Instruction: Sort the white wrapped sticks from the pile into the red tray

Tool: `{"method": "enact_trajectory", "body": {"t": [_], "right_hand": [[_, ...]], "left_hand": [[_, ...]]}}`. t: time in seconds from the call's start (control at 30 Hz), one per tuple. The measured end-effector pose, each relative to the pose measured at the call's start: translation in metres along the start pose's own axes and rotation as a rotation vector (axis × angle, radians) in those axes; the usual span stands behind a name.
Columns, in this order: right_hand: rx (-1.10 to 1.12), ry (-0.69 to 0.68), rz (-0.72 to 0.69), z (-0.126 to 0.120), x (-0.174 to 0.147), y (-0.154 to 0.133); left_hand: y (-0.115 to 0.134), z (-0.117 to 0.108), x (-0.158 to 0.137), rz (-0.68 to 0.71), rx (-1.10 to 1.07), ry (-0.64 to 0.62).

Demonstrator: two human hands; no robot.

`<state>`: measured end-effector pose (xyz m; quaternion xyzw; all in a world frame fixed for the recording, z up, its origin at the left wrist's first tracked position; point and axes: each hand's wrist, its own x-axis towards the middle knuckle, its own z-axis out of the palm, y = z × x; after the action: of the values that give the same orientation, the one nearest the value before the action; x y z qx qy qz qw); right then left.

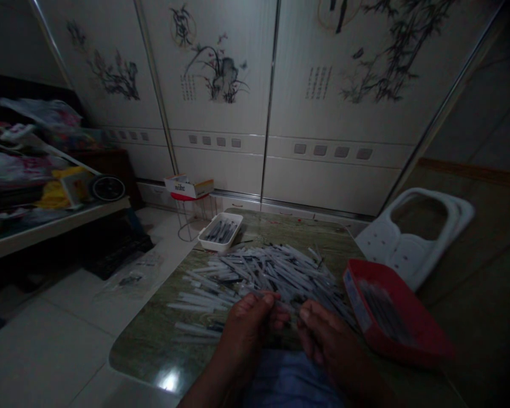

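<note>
At the near side of the low table, my left hand [253, 317] is closed in a pinch. Close to its right, my right hand [321, 331] is closed too, thumb pressed to the fingers. Both seem to grip one slender pale pen, which spans the short gap between them; its details are dim and blurred. Just beyond my hands lies a wide heap of pens [276, 269], whitish with some dark parts. Several more pens [198, 330] lie in a looser group left of my left hand.
The green marbled table [153, 345] carries a white tray [215, 246] of dark slender pieces at its far left. On the right sits a red bin [416, 340] with similar pieces. Behind it leans a white folding chair [408, 238]. A printed box [189, 187] rests on a red stool.
</note>
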<state>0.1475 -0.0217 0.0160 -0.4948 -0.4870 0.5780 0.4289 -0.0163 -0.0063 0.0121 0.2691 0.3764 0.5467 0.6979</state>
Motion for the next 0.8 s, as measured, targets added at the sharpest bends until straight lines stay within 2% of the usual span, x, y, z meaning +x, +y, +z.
{"method": "enact_trajectory", "body": {"t": [0.17, 0.3, 0.43, 0.5, 0.67, 0.8], "right_hand": [[-0.107, 0.062, -0.044, 0.003, 0.002, -0.005], [-0.057, 0.085, -0.059, 0.008, 0.002, -0.007], [-0.005, 0.238, -0.103, 0.003, 0.005, 0.0], [0.034, 0.315, -0.119, -0.006, 0.008, 0.004], [0.03, 0.468, -0.161, -0.034, 0.009, 0.003], [-0.11, 0.541, -0.16, -0.047, 0.005, -0.008]], "left_hand": [[-0.001, -0.001, 0.002, 0.019, 0.015, 0.002], [-0.004, -0.002, 0.001, 0.023, 0.027, -0.03], [-0.004, -0.005, 0.004, -0.005, 0.117, -0.034], [0.0, -0.008, 0.007, 0.014, 0.199, 0.009], [0.023, -0.022, 0.012, 0.208, 0.462, 0.199], [0.034, -0.038, 0.018, 0.365, 0.718, 0.244]]}}
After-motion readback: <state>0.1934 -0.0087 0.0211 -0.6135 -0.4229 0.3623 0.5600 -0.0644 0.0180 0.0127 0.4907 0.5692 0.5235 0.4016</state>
